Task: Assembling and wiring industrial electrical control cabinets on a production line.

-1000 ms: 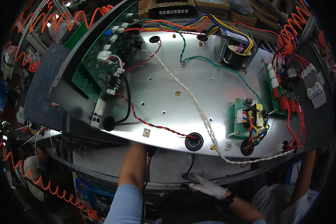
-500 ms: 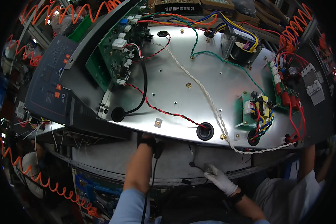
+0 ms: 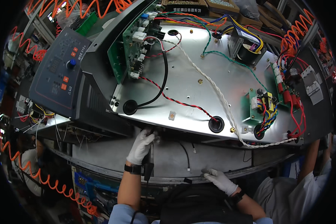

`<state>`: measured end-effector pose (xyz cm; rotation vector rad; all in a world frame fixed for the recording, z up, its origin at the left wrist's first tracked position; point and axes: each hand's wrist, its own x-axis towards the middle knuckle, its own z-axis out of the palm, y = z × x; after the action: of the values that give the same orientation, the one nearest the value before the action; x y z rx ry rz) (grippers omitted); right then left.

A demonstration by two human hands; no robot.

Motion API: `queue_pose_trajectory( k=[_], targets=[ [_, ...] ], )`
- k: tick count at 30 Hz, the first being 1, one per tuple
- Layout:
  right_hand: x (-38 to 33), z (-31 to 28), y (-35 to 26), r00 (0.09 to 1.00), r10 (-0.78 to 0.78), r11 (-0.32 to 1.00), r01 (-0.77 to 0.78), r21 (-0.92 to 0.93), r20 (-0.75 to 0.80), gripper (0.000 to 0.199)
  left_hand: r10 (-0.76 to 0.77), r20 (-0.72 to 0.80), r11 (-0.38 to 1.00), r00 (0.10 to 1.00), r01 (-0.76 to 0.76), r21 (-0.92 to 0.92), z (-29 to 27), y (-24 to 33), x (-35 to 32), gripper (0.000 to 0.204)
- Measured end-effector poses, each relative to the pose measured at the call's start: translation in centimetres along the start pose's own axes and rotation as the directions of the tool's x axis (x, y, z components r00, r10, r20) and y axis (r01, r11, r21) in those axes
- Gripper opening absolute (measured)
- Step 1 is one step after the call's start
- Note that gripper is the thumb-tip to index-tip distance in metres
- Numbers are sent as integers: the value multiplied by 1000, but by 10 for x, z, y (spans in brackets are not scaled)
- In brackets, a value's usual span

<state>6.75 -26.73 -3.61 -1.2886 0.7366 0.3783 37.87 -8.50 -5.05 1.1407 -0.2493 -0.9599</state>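
Gloved hands at the near edge of an opened machine chassis.

Left hand (image 3: 140,146), white-gloved, is closed round a slim black pen-shaped power screwdriver (image 3: 150,158), tip up under the rim of the bare metal chassis plate (image 3: 198,93) near the black rubber grommet (image 3: 130,107). Right hand (image 3: 219,179), fingers loosely spread and holding nothing, rests on the grey bench edge (image 3: 168,160), well apart.
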Motion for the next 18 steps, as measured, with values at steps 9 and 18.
queue_pose_trajectory(
  k=[9, 18],
  targets=[
    [67, 37, -75, 971, -216, 953, 232, -197, 100, 51, -5, -16, 990, 1000, 8, 142, 27, 15, 18, 34],
    [273, 45, -58, 892, -443, 879, 452, 155, -90, 14, 357, 71, 368, 931, -210, 906, 28, -49, -27, 36]
  ],
)
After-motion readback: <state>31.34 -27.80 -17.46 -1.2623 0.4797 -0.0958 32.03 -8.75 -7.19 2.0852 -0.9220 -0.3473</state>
